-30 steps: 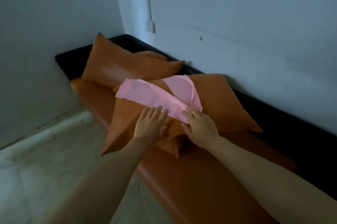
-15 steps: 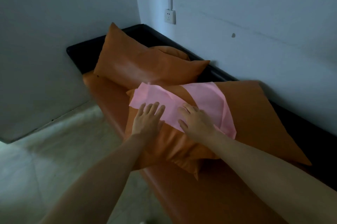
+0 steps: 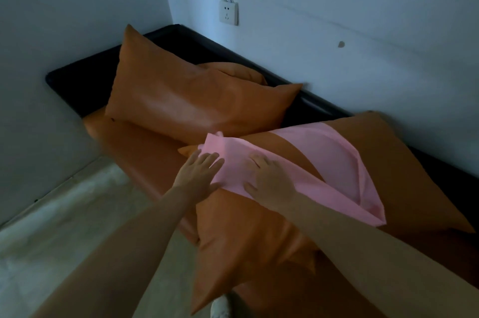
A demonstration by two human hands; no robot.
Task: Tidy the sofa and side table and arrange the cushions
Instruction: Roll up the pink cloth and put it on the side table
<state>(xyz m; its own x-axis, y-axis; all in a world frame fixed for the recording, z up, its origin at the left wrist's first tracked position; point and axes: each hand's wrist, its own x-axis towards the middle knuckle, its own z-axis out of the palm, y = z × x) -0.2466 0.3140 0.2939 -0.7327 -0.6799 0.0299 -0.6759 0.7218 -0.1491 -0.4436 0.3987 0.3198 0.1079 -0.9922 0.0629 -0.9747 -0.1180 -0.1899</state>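
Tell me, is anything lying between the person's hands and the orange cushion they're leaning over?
Yes. A pink cloth lies across the near cushion, and both the left hand and the right hand rest on it, flat.

Plain pink cloth [image 3: 298,170] lies across a plain orange cushion [image 3: 248,234]. A second cushion [image 3: 186,105] behind it is the same glossy orange, as is the sofa seat [image 3: 134,146]. The sofa frame [image 3: 77,84] is black, walls [image 3: 363,19] pale bluish-white, socket [image 3: 229,12] white, floor [image 3: 64,214] light grey-beige.
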